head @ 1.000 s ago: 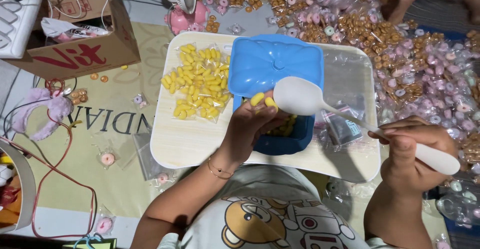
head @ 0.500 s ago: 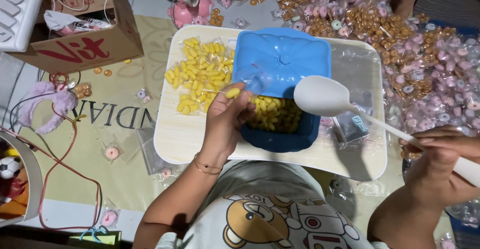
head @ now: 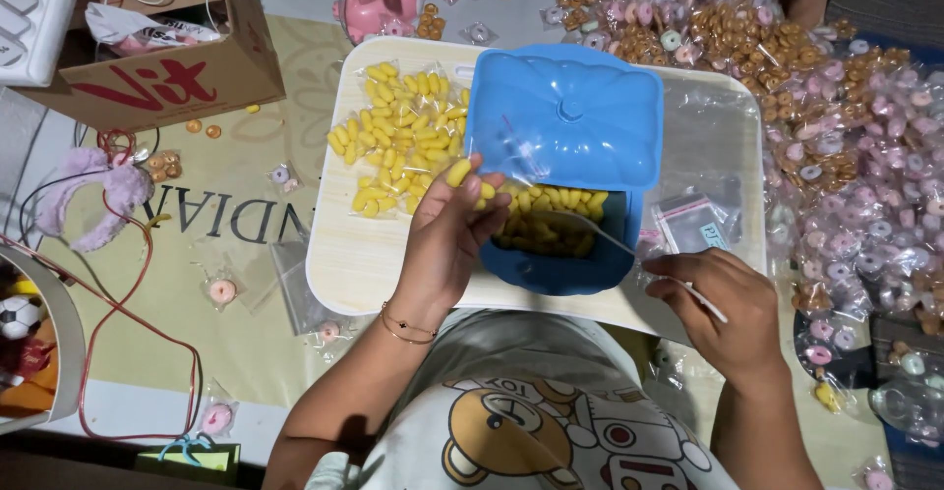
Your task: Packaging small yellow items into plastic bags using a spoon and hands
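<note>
The left hand [head: 447, 230] pinches 1 yellow candy [head: 459, 172] in its fingertips, just above the blue container [head: 560, 244] on the table [head: 344, 254]. The right hand [head: 723, 308] is closed around a white spoon [head: 600, 234] dipping into the container's candies.

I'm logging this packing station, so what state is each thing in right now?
Blue container: open, partly filled with yellow pieces.
Blue lid: off, resting tilted over the container's far side.
Left hand: pinching yellow pieces.
Right hand: closed on white spoon, bowl down in the container.
Cardboard box: open.
</note>
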